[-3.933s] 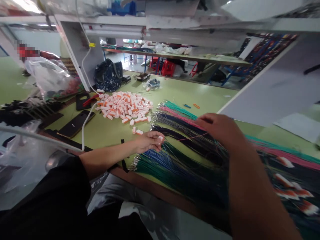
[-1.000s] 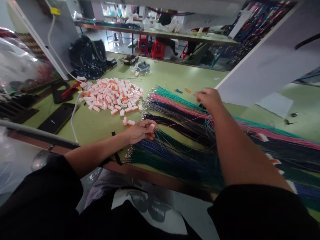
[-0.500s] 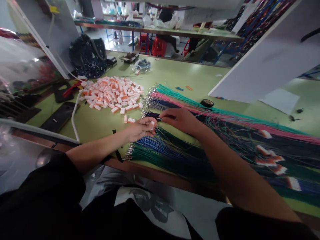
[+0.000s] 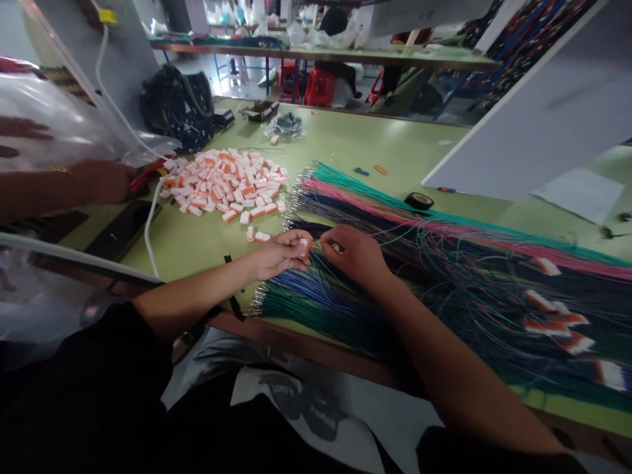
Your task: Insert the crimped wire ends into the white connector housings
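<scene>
A small white and orange connector (image 4: 305,246) is pinched in the fingers of my left hand (image 4: 284,253), with thin wires trailing from it to the right. Just right of it, my right hand (image 4: 353,253) has thumb and forefinger pressed together near those wires; what they hold is too small to make out. Below and around both hands lie long bundles of wires, teal (image 4: 345,181), pink (image 4: 340,199), black and blue (image 4: 301,289), their metal ends pointing left. A heap of white and orange connectors (image 4: 227,181) lies beyond my left hand.
Another person's hand (image 4: 106,181) is at the left by red-handled pliers (image 4: 151,172). Black tape (image 4: 419,201) rests beyond the wires. Several wired connectors (image 4: 555,322) lie at the right. A white cable (image 4: 148,230) and a dark bag (image 4: 178,108) stand left.
Another person's arm has come in from the left and reached the red-handled tool. My right hand has turned, its fingers now curled closer together beside the connector. My left hand keeps its hold.
</scene>
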Demonstrator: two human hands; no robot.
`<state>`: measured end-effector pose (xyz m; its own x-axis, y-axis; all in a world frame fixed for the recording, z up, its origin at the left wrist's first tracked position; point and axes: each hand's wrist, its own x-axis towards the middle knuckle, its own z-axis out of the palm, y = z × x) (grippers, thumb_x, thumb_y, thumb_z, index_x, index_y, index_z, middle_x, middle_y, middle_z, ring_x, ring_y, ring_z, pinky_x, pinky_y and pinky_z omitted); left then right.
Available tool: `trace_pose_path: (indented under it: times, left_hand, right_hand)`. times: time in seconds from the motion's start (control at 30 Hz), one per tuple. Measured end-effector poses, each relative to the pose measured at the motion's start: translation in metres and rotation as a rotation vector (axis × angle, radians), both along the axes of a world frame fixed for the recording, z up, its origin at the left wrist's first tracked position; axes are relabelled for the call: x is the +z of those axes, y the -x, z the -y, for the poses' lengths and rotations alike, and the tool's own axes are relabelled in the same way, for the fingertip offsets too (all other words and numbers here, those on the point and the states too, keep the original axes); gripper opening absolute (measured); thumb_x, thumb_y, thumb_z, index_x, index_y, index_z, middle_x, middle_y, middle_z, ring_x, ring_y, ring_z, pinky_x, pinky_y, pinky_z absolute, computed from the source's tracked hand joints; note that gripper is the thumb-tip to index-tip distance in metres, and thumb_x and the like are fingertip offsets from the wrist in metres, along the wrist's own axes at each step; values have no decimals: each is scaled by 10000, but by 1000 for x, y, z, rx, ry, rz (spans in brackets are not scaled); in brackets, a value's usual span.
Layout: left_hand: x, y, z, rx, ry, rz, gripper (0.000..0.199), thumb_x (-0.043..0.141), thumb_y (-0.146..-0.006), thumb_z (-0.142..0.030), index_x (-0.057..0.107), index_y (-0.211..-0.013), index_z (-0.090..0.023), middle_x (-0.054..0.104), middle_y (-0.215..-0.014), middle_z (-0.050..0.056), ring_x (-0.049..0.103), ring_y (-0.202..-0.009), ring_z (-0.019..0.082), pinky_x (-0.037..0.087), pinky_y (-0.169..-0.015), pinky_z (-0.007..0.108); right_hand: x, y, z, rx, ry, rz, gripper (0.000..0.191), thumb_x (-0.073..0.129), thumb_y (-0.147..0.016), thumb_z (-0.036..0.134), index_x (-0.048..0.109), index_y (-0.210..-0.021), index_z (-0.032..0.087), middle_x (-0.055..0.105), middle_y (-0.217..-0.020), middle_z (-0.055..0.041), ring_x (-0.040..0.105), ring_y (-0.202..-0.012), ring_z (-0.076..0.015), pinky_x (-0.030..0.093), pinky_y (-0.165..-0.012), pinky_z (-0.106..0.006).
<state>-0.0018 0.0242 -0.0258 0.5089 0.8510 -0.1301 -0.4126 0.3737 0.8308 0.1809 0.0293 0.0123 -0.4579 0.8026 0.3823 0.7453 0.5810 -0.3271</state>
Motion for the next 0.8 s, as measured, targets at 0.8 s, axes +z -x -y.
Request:
trace_pose_path:
  times: [0.8]
  left_hand:
    - [0,-1,2,21,2,-69,168,648,-756,-111,577,-907,-124,606,-584,-22,595,-514,86,457,-509,189]
  right_hand:
    - [-15,12,6,-28,-111,136,187,462,-825,196,620,-725,183,654,-755,-58,571,-760,-167,337,-603,-258]
